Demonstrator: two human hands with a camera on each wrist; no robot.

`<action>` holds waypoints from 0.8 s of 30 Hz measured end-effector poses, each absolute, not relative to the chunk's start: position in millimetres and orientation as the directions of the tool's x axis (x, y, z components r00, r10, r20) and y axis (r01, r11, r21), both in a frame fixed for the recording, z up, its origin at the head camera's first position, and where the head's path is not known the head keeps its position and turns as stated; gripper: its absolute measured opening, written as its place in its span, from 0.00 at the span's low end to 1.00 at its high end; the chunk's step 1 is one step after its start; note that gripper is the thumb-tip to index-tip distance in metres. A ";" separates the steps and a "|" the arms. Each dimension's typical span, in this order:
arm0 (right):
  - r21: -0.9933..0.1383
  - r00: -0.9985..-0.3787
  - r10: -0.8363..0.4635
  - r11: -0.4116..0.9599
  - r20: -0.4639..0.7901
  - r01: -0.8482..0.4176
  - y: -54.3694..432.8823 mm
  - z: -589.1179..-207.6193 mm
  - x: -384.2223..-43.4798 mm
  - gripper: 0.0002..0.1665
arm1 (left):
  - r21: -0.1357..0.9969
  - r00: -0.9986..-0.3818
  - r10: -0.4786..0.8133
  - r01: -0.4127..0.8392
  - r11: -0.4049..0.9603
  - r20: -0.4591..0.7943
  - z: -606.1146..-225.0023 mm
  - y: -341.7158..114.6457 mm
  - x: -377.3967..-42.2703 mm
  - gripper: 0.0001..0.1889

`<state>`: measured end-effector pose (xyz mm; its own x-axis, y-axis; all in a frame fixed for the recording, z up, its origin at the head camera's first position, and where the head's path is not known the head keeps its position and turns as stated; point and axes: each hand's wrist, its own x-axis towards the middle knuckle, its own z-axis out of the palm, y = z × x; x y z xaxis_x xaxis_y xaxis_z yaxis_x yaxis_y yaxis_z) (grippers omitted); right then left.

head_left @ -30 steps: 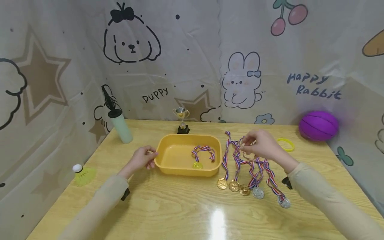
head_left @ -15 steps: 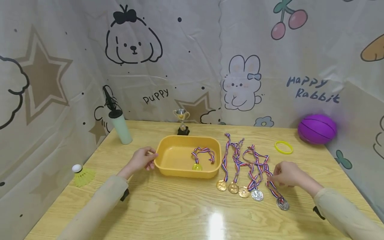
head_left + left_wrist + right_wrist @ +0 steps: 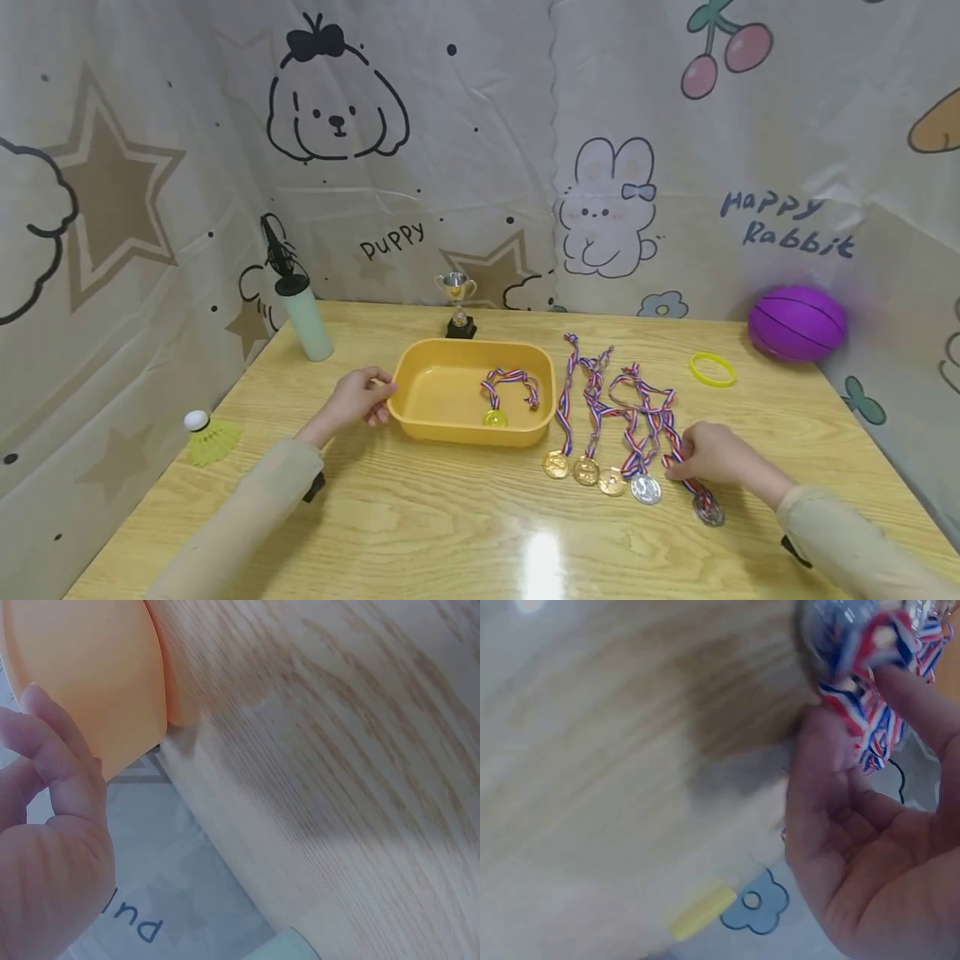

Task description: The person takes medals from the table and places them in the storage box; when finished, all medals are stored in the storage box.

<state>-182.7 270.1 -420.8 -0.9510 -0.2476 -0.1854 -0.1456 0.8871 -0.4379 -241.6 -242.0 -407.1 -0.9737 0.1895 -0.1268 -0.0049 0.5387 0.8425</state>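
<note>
My left hand (image 3: 351, 398) grips the left rim of a yellow plastic tray (image 3: 472, 434), fingertips right at its edge. Inside the tray lies a gold medal (image 3: 494, 418) on a striped ribbon. To the right, my right hand (image 3: 716, 454) pinches the red, white and blue ribbon (image 3: 885, 735) of the rightmost silver medal (image 3: 708, 507), just above its disc. Beside it another silver medal (image 3: 646, 489) and several gold medals (image 3: 587, 471) lie in a row, their ribbons stretched toward the back and partly tangled.
Behind the tray stands a small trophy cup (image 3: 456, 304). A pale green bottle (image 3: 305, 321) and a yellow shuttlecock (image 3: 212, 437) are on the left. At the back right are a yellow wristband (image 3: 712, 369) and a purple ball (image 3: 797, 323), near the printed curtain (image 3: 480, 125).
My right hand has come down from above the ribbons' middle toward the front right, onto the rightmost silver medal's ribbon. The left hand stays at the tray's rim.
</note>
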 end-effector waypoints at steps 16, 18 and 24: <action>-0.619 -0.944 -0.222 0.785 -0.243 -0.025 285.4 -427.8 -184.0 0.10 | 0.848 -0.972 0.195 -0.010 0.529 -0.133 -409.9 -242.1 -242.7 0.16; -0.673 -0.936 -0.220 0.739 -0.276 0.025 290.5 -426.0 -185.3 0.10 | 0.853 -0.972 0.194 -0.014 0.522 -0.135 -409.3 -241.6 -242.2 0.16; -0.778 -0.934 -0.195 0.617 -0.299 0.120 307.4 -417.0 -191.8 0.12 | 0.852 -0.973 0.186 -0.018 0.523 -0.134 -407.4 -241.1 -240.8 0.16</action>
<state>-191.8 307.4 -417.0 -0.9342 -0.1948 -0.2990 0.1202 0.6171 -0.7776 -240.8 -241.1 -407.4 -0.9734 0.1859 -0.1341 -0.0176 0.5229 0.8522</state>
